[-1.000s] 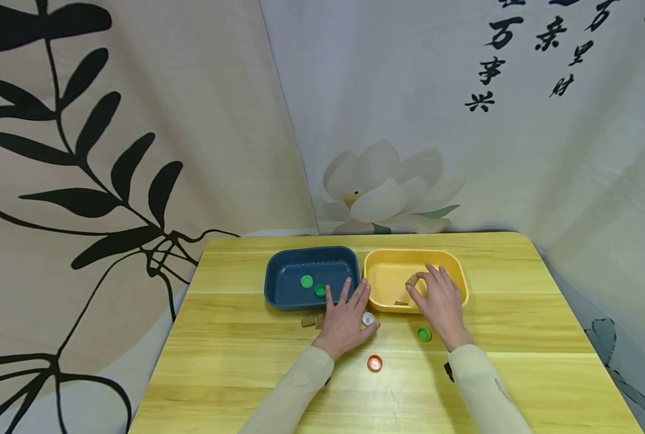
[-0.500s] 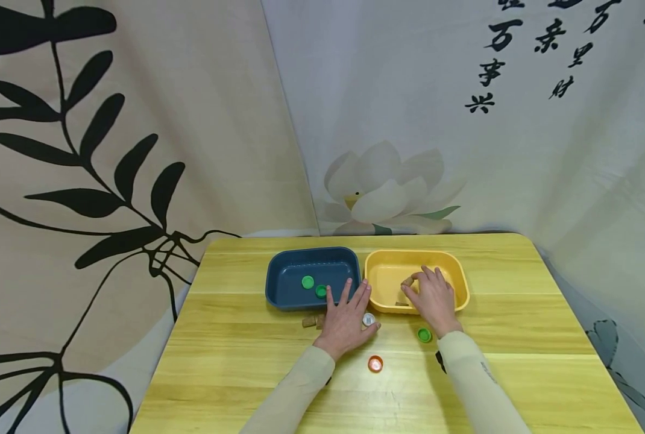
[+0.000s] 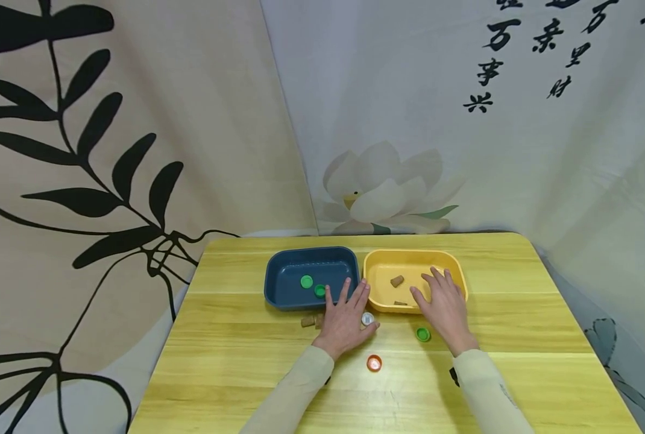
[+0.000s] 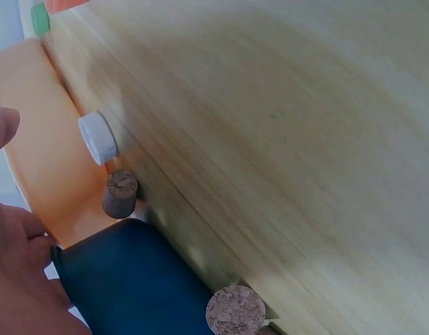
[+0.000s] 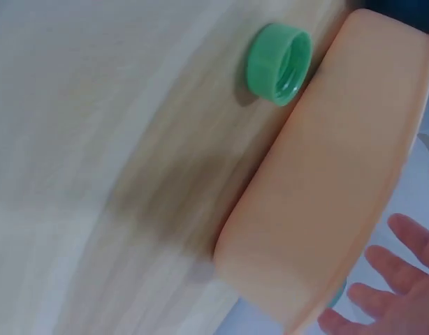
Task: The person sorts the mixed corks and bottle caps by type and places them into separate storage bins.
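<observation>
My left hand (image 3: 345, 316) rests with spread fingers at the front rim of the blue tray (image 3: 286, 274), near the yellow tray's corner. Two green bottle caps (image 3: 306, 281) lie inside the blue tray. Over the right part of the yellow tray (image 3: 377, 259) my right hand (image 3: 444, 307) hovers, fingers relaxed and holding nothing. A cork (image 3: 396, 281) lies on that tray's floor, left of the right fingertips. Another cork (image 3: 401, 303) shows partly behind its front wall. In the left wrist view, a cork (image 4: 120, 194) and a white cap (image 4: 98, 137) stand by the trays.
More corks (image 3: 308, 321) lie before the blue tray, partly hidden by the left hand. On the wooden table (image 3: 246, 374) are a green cap (image 3: 422, 334) in front of the yellow tray and an orange-red cap (image 3: 374, 363) nearer the person. A printed cloth (image 3: 219, 120) hangs behind.
My right hand has let go of the cork, which now lies in the yellow tray, and has drawn back to the right with fingers parted. The left hand has stayed put.
</observation>
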{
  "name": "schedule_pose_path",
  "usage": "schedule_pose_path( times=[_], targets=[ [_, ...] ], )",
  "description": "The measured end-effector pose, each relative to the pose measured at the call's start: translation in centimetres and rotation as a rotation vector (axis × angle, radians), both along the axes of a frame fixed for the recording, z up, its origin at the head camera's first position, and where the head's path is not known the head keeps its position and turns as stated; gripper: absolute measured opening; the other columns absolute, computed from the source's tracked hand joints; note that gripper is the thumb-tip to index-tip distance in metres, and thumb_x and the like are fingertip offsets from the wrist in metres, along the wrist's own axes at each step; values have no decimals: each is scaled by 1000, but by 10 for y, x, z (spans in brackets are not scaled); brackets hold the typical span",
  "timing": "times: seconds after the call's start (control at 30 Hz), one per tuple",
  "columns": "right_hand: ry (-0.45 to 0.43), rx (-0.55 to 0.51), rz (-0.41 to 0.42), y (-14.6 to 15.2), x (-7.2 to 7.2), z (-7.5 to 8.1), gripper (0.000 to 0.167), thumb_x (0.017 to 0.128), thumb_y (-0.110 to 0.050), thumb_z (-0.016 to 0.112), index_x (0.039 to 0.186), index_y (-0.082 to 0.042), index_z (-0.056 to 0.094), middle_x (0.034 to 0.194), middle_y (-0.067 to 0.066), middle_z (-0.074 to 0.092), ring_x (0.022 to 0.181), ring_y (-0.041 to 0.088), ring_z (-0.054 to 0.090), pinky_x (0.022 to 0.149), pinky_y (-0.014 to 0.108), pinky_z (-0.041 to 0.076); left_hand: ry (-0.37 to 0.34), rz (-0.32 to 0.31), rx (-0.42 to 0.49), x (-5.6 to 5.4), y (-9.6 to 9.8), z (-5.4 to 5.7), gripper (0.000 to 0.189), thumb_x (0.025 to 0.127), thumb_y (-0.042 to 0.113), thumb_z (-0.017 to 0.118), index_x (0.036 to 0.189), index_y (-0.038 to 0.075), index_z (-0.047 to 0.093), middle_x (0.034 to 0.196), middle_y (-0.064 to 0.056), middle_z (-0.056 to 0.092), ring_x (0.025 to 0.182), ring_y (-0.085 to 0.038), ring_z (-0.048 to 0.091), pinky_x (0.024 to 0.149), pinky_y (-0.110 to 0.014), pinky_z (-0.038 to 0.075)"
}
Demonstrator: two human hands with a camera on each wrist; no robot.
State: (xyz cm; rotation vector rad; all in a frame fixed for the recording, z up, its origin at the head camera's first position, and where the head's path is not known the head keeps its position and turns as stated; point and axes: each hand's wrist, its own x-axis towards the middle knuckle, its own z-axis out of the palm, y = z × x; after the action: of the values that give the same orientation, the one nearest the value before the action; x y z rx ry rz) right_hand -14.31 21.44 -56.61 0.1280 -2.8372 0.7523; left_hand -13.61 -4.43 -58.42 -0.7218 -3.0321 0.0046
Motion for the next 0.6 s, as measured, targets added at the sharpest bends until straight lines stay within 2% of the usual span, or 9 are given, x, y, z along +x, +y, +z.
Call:
schedule_pose_path(
  times=[0.23, 0.4, 0.6],
  targets=[
    [58, -20, 0, 11, 18, 2, 63, 105, -47, 54, 144, 3, 55, 158, 26, 41, 149, 51, 27, 111, 73, 26, -1, 1, 14, 0, 0, 1, 89, 98, 73, 45, 167, 20, 24, 173, 5, 15, 159, -32, 11, 117, -75, 10],
    [82, -8, -4, 19, 24, 1, 64, 106, -45, 54, 147, 4, 51, 159, 27, 39, 149, 51, 27, 111, 73, 27, -6, 2, 17, -1, -1, 1, 90, 98, 73, 44, 167, 21, 22, 173, 5, 14, 159, -33, 12, 117, -75, 10],
    [100, 6, -24, 31, 29, -1, 66, 105, -44, 55, 150, 4, 48, 159, 29, 38, 148, 53, 27, 110, 74, 28, -27, 2, 22, -1, 0, 0, 89, 98, 72, 45, 167, 21, 20, 173, 6, 12, 159, -31, 6, 118, -75, 7]
  ],
)
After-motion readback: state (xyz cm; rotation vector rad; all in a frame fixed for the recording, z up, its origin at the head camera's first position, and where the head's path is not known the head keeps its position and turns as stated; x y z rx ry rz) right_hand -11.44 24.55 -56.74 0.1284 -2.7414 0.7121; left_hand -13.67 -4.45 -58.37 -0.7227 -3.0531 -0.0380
